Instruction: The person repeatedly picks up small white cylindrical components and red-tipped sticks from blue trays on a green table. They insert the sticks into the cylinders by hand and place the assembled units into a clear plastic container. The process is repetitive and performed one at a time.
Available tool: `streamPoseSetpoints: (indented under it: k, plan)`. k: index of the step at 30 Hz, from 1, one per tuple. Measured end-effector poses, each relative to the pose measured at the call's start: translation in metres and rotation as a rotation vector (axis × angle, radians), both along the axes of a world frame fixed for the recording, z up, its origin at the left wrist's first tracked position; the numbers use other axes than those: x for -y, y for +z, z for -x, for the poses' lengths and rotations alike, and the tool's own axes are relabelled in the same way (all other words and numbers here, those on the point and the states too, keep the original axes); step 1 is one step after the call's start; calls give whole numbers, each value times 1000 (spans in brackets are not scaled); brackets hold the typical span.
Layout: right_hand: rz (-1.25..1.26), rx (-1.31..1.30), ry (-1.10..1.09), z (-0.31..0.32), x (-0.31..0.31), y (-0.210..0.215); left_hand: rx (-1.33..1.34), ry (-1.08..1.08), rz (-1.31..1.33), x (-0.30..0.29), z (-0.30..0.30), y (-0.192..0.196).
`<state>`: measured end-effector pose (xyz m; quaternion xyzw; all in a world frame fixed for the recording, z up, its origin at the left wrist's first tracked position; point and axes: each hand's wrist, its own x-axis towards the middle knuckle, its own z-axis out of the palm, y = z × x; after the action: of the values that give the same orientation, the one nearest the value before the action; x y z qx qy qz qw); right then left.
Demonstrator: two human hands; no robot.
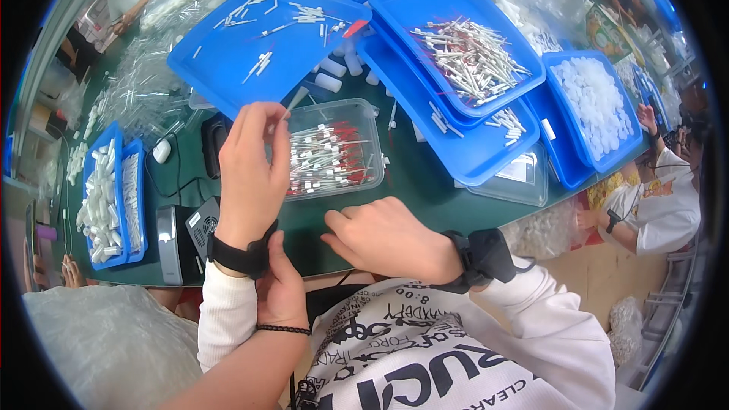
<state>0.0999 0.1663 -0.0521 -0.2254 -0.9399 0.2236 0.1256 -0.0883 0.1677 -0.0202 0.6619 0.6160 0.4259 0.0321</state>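
Note:
My left hand is raised by the left side of a clear plastic box. Its fingertips pinch a thin, pale tapered piece. Inside the box lie many thin white sticks with small white collars and red ends. My right hand is just below the box, over the green table, with its fingers loosely curled and nothing visible in them. Another person's hand, with a dark braided bracelet, comes from the lower left and touches the black band on my left wrist.
Beyond the box, a blue tray carries a few white sticks. Stacked blue trays on the right hold a heap of sticks, beside a tray of white pieces. Small blue trays and a grey device stand left. Other people sit nearby.

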Motion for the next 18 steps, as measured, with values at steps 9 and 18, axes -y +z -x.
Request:
streamPoseSetpoints:
  k: [9,18]
  plan:
    - [-862,87,-78,5,-23,28,-161,79,-80,9,13,10]
    - [-1066,200,-229,11,-42,30,-35,136,58,16,19,9]
